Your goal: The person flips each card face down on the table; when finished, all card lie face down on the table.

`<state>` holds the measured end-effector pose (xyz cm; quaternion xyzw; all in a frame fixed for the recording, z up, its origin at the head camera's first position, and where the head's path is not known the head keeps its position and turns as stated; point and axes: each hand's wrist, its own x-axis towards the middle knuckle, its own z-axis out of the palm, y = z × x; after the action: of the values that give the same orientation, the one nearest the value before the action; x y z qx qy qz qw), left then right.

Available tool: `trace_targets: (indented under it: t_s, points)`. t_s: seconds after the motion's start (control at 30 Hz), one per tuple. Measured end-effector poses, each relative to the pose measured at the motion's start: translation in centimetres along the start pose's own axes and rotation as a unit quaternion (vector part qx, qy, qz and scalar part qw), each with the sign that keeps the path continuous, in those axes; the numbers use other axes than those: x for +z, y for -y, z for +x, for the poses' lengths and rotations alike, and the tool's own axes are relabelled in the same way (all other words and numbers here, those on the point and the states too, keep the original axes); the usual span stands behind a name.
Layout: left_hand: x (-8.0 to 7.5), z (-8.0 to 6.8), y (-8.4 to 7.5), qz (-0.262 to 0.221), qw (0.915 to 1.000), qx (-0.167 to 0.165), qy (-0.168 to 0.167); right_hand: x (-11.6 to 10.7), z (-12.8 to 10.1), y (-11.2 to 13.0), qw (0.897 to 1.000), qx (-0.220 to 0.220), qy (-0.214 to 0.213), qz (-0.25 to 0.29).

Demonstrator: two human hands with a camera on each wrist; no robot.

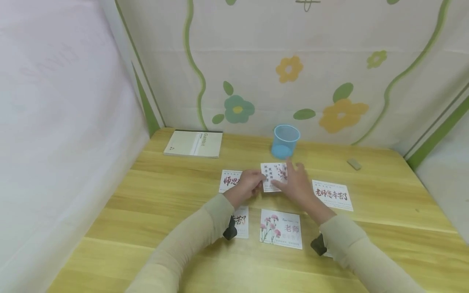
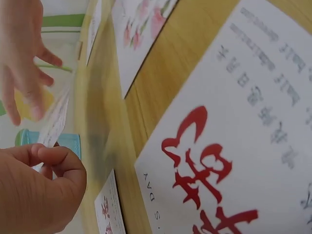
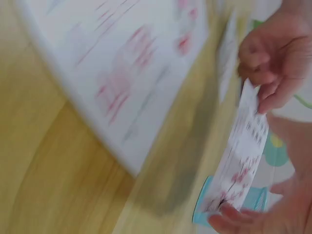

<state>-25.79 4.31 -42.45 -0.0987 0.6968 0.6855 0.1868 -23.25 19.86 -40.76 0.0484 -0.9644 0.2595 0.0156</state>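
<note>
A white card point(image 1: 270, 184) with dark writing and pink blossoms is held up above the table. My left hand point(image 1: 249, 183) pinches its left edge between thumb and curled fingers, seen closely in the left wrist view. Over the card's right side my right hand point(image 1: 298, 185) has its fingers spread and fairly straight; in the right wrist view its fingertips are at the card's far end, and whether they touch I cannot tell. Below lies a card with pink carnations point(image 1: 286, 230). A card with red writing point(image 1: 229, 181) is partly hidden by my left hand.
Behind the hands stands a blue translucent cup point(image 1: 283, 144). A Gambit notebook point(image 1: 194, 143) lies at the back left, a small greenish-grey block point(image 1: 353, 164) at the back right. Another red-lettered card point(image 1: 332, 195) lies to the right; one more point(image 1: 242, 224) is partly under my left forearm.
</note>
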Motion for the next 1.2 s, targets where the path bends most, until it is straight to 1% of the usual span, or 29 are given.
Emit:
trace_targets:
  t_s: [0.07,0.13,0.17,0.23,0.3,0.37,0.47,0.53,0.6,0.67,0.7,0.77,0.8,0.87,0.93,1.0,1.1,1.17,1.2]
  points:
    - [0.0,-0.2,-0.3,-0.018,0.9997,-0.003,0.015,-0.2,-0.1,0.8,0.996,-0.010,0.032,0.078]
    - [0.0,-0.4,-0.7,-0.036,0.9985,-0.004,0.040,-0.4,-0.1,1.4,0.988,-0.016,0.055,0.145]
    - [0.1,-0.5,-0.9,-0.041,0.9978,-0.004,0.053,-0.6,-0.1,1.6,0.982,-0.012,0.060,0.179]
    - [0.2,-0.6,-1.1,-0.047,0.9963,-0.002,0.072,-0.9,-0.1,1.7,0.972,-0.002,0.059,0.228]
    - [0.2,-0.7,-1.1,-0.045,0.9945,0.009,0.094,-1.3,0.0,1.6,0.963,0.011,0.052,0.264]
    - [0.3,-0.7,-0.9,-0.041,0.9921,0.020,0.117,-1.6,0.0,1.5,0.951,0.029,0.054,0.303]
    - [0.5,-0.8,-0.6,-0.032,0.9871,0.040,0.152,-2.0,-0.1,1.3,0.939,0.050,0.052,0.337]
    - [0.6,-0.9,-0.4,-0.027,0.9848,0.056,0.163,-2.3,-0.2,1.2,0.931,0.062,0.043,0.358]
    - [0.8,-1.1,-0.3,-0.021,0.9839,0.070,0.163,-2.7,-0.3,1.3,0.924,0.070,0.032,0.374]
    - [0.9,-1.2,-0.3,-0.018,0.9846,0.084,0.152,-3.1,-0.3,1.4,0.925,0.072,0.018,0.373]
    - [1.0,-1.3,-0.3,-0.015,0.9865,0.087,0.138,-3.4,-0.4,1.5,0.928,0.073,0.010,0.366]
    - [1.0,-1.3,-0.4,-0.003,0.9920,0.082,0.097,-3.9,-0.4,1.5,0.935,0.068,-0.006,0.349]
    - [0.9,-1.3,-0.4,0.002,0.9943,0.074,0.077,-4.1,-0.5,1.4,0.939,0.065,-0.014,0.337]
    - [0.6,-1.1,-0.3,0.021,0.9980,0.051,0.032,-4.5,-0.5,0.9,0.944,0.059,-0.024,0.323]
    - [0.2,-0.7,-0.2,0.037,0.9990,0.025,0.004,-4.8,-0.5,-0.1,0.950,0.047,-0.029,0.307]
    - [-0.2,-0.4,-0.1,0.054,0.9984,0.015,-0.005,-4.7,-0.4,-1.5,0.960,0.041,-0.025,0.276]
    - [-0.4,0.0,0.1,0.079,0.9965,0.027,-0.004,-3.8,0.0,-4.1,0.972,0.050,-0.001,0.231]
    - [-0.2,0.2,0.2,0.113,0.9927,0.043,-0.004,-2.8,0.2,-5.8,0.979,0.060,0.027,0.195]
    - [-0.1,0.4,0.3,0.138,0.9891,0.051,-0.004,-2.3,0.3,-6.5,0.980,0.065,0.043,0.184]
